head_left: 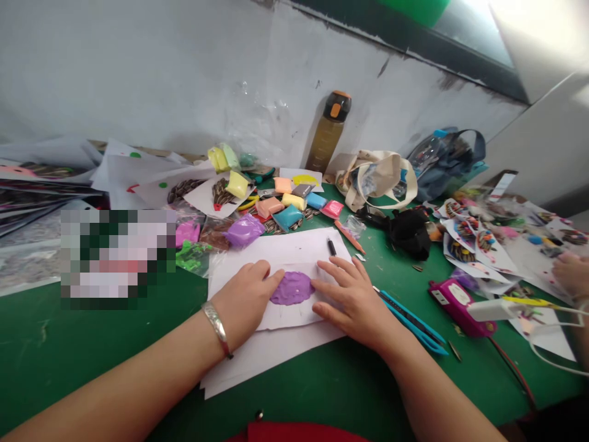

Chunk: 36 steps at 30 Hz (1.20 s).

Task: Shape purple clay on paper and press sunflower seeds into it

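Whitish-grey wall (138,73) behind, scuffed, dark marks and chipped paint along upper edge. Dark sloping frame (368,24) top right, window-like panel (414,9) above it, bright green patch plus pale glare. Pale wall section (547,129) at far right, strong light in upper corner. Green surface (37,350), scratched at left, runs along the wall.

The clay (291,288) is purple, pressed into a flat, rough oval with a bumpy, dimpled surface and slightly uneven edges. It lies just below the middle of the frame, longer from side to side than from top to bottom. Under it lies a white sheet (286,319), flat, with faint lines showing just below the clay's lower edge.
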{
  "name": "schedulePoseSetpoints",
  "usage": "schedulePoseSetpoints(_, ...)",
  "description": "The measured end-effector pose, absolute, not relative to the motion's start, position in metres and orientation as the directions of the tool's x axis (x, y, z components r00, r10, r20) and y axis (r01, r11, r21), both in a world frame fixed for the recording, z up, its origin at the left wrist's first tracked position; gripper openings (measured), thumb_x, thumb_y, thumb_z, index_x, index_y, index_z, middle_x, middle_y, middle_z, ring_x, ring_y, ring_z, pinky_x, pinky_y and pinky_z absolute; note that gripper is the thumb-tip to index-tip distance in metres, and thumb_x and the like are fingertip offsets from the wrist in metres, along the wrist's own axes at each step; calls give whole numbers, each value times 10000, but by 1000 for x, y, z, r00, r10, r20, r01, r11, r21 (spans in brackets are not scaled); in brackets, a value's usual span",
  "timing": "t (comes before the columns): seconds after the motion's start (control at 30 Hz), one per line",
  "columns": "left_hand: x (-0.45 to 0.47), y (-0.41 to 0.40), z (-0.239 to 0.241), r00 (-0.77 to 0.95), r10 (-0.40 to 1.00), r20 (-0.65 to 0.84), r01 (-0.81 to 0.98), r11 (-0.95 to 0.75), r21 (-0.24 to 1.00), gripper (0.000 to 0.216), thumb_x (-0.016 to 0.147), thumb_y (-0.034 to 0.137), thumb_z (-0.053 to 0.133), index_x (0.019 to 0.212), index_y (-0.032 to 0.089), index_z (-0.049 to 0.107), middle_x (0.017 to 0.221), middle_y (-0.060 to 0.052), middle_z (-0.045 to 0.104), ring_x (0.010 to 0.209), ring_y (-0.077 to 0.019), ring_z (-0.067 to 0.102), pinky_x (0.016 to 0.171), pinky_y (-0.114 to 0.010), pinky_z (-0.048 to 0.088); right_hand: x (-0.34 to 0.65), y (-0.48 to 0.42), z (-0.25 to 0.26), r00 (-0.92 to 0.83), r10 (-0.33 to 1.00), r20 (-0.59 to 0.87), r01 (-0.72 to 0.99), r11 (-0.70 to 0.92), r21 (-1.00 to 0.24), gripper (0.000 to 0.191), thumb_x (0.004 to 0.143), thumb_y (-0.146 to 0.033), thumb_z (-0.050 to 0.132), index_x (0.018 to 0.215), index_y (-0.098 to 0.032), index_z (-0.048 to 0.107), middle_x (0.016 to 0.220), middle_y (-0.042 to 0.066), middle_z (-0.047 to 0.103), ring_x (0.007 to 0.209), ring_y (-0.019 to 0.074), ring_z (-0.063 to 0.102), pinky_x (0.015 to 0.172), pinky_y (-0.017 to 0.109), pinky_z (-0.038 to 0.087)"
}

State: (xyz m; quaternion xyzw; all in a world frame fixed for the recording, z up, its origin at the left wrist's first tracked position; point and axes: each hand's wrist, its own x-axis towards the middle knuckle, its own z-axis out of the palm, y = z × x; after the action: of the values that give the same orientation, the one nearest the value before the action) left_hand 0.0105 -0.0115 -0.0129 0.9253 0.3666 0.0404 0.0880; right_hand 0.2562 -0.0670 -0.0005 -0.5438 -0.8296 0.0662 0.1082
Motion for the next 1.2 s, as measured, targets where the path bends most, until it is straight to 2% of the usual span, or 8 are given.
schedulePoseSetpoints(0.17,10,-11,-12,729,685,8,671,-716,193,531,841,-2,345,1334,143,480,934,-86,493,784,-203,455,777,-352,436,260,-70,2,-392,908,145,870,418,-263,333,889,-487,524,1150,-327,655,1403,34,487,1329,312,347,1091,625,192)
schedulePoseSetpoints(0.33,10,-11,-12,727,686,11,671,-713,203,504,863,19,345,1328,147,488,946,-88,502,798,-201,460,787,-351,439,255,-72,7,-417,902,109,860,431,-273,313,887,-493,526,1064,-295,691,1349,30,544,1315,313,367,1096,627,174)
schedulePoseSetpoints(0.63,10,-12,-14,725,686,62,664,-720,201,515,842,16,316,1300,143,515,915,-90,511,772,-208,453,764,-361,443,243,-76,10,-476,864,165,857,498,-134,339,911,-459,497,1066,-221,682,1299,54,589,1297,324,397,1119,622,110)
schedulePoseSetpoints(0.8,10,-12,-13,725,686,63,665,-721,195,503,849,13,350,1303,166,505,919,-74,509,778,-194,466,772,-338,445,247,-75,7,-392,896,210,887,428,-172,320,920,-433,493,1125,-247,653,1312,56,578,1268,298,430,1103,594,184)
schedulePoseSetpoints(1.0,10,-12,-14,730,682,42,665,-723,186,524,843,1,339,1326,132,492,913,-91,497,777,-209,454,770,-362,447,245,-74,7,-430,894,126,873,447,-194,304,927,-440,477,1121,-292,658,1322,16,570,1294,310,392,1098,632,129)
schedulePoseSetpoints(1.2,10,-11,-13,733,679,38,663,-726,179,525,840,-2,346,1322,145,490,916,-84,495,775,-200,451,773,-351,450,249,-73,4,-363,914,180,880,400,-255,303,915,-436,498,1119,-284,662,1340,38,555,1287,296,408,1088,599,221)
